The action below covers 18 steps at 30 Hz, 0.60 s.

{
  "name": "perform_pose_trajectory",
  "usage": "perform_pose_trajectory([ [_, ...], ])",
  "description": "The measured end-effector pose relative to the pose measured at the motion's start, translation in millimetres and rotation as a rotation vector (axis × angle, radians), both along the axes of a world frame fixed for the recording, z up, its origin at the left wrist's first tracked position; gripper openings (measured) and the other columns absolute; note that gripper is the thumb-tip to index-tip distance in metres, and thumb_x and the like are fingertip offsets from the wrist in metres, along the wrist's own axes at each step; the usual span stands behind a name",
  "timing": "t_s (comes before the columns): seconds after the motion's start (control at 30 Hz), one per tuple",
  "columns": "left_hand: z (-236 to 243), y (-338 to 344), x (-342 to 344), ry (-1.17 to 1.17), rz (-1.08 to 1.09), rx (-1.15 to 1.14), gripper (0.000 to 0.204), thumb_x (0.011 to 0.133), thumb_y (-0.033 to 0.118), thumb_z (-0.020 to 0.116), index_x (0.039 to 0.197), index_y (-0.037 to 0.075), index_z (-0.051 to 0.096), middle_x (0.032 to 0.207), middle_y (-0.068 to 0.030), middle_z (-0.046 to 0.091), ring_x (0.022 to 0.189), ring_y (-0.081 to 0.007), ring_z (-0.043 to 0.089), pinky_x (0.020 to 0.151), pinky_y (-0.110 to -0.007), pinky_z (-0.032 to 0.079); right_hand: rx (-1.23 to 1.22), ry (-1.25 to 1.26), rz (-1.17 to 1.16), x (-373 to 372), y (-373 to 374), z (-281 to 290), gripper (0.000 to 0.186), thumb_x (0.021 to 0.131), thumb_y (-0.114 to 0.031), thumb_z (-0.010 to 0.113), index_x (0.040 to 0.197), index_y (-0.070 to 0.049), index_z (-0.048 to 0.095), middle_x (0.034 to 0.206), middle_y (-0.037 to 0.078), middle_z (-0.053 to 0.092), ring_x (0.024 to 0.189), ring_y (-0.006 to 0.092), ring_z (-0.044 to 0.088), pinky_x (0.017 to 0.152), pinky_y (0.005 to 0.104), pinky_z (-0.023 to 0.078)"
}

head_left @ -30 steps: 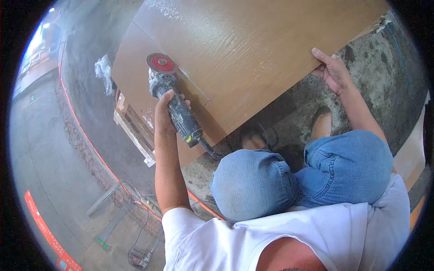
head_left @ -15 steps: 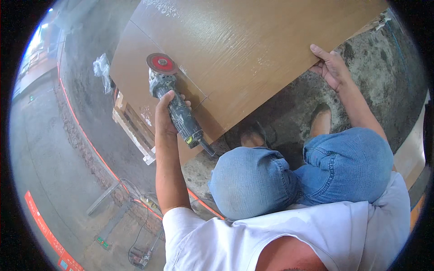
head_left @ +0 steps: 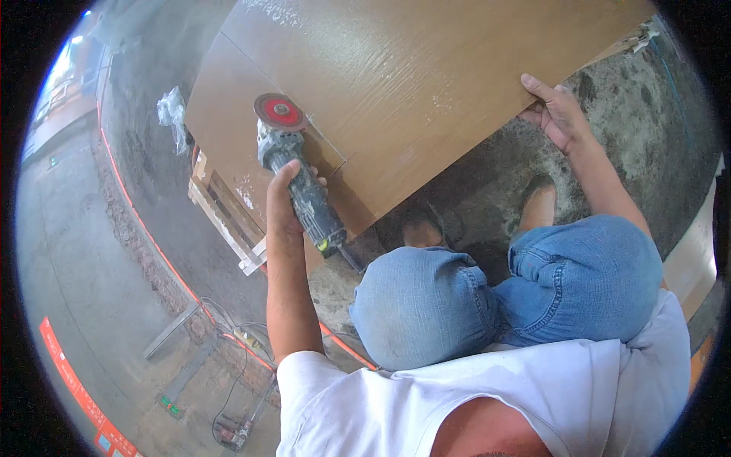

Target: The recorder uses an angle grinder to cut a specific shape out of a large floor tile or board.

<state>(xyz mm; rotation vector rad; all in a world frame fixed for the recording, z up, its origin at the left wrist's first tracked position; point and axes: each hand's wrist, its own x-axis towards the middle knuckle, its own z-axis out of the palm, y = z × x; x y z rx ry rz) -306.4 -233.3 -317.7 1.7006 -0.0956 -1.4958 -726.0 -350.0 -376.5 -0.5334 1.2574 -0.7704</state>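
My left hand is closed around the body of a grey angle grinder with a red disc, held over a brown board. The disc sits beside a thin dark straight line that runs on the board. My right hand grips the board's near edge at the right, thumb on top and fingers underneath, partly hidden. The grinder's rear end and lead lie just above my left knee.
A wooden pallet frame is under the board's left side, with crumpled plastic nearby. An orange hose, cables, a metal bar and an orange strip lie on the concrete at left. My knees are bent below the board.
The grinder and my left hand have shifted slightly right and down over the board. My right hand stays on the edge, slightly higher in view than a second ago.
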Motion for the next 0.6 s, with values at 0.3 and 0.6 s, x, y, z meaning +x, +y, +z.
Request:
perform_pose_trajectory([
  [0.3, 9.6, 18.3, -12.2, 0.051, -0.053, -0.018, 0.037, 0.081, 0.028, 0.061, 0.102, -0.001, 0.052, 0.083, -0.0132, 0.061, 0.066, -0.0241, 0.065, 0.055, -0.034, 0.056, 0.008, -0.016, 0.015, -0.9, 1.2, -4.2, 0.038, 0.086, -0.022, 0.066, 0.113, 0.003, 0.053, 0.100, 0.011, 0.064, 0.086, 0.0160, 0.066, 0.066, 0.0283, 0.060],
  [0.6, 7.1, 18.4, -14.2, 0.000, -0.012, -0.004, 0.035, 0.078, 0.027, 0.062, 0.094, -0.002, 0.053, 0.078, -0.0138, 0.060, 0.064, -0.0251, 0.064, 0.051, -0.035, 0.055, 0.002, -0.004, -0.013, 2.2, 1.6, -1.7, 0.035, 0.086, -0.019, 0.065, 0.111, 0.003, 0.053, 0.099, 0.011, 0.064, 0.085, 0.0179, 0.066, 0.068, 0.0306, 0.061],
])
